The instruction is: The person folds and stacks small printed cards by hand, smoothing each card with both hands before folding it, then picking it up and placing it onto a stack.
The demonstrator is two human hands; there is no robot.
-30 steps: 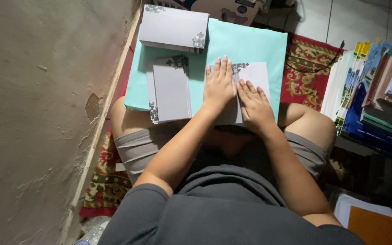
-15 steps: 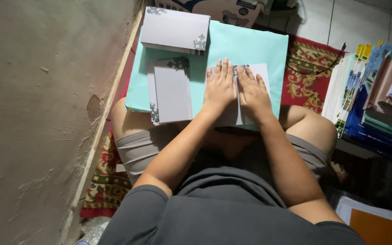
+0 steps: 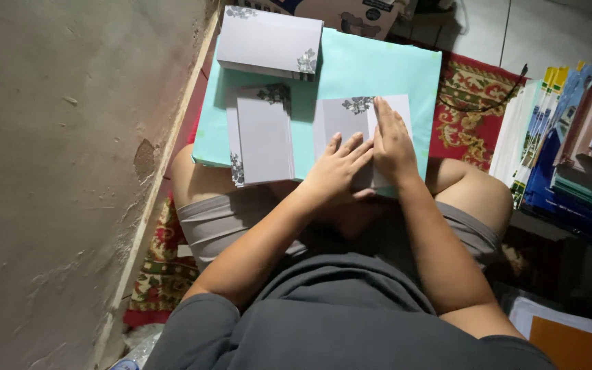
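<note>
Left hand (image 3: 337,168) slid down; card (image 3: 351,120) under both hands.

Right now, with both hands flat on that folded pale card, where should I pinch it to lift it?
Probably the folded card's far edge: it lies bare on the turquoise sheet, while the left hand and right hand cover its near half.
</note>
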